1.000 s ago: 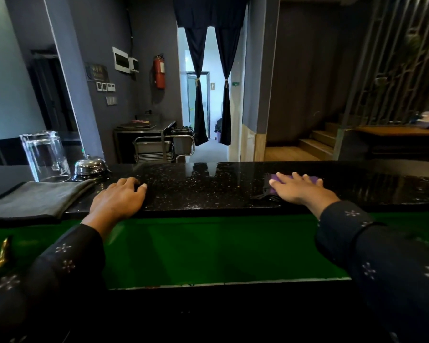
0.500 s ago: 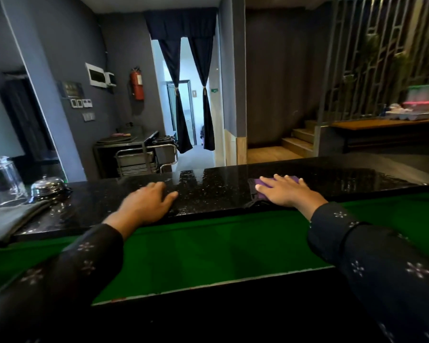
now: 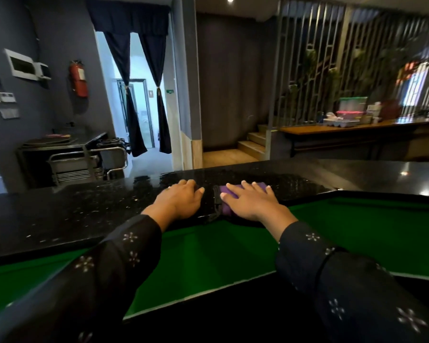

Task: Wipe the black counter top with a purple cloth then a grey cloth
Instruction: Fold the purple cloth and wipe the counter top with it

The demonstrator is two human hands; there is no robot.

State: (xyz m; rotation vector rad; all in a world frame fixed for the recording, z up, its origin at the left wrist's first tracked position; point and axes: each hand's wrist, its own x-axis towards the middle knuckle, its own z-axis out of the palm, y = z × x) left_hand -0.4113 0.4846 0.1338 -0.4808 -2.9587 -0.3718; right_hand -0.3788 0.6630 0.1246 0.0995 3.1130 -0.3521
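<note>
Red fire extinguisher on grey wall, dark tied curtains, metal trolley, wooden steps.

A dim room with grey walls, where a red fire extinguisher hangs left of a bright doorway framed by tied dark curtains. Right, wooden steps rise beside a slatted metal screen and a long wooden shelf.

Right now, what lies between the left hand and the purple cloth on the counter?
In the head view, only a narrow strip of bare black counter top separates the left hand from the purple cloth, which lies under the right hand.
</note>
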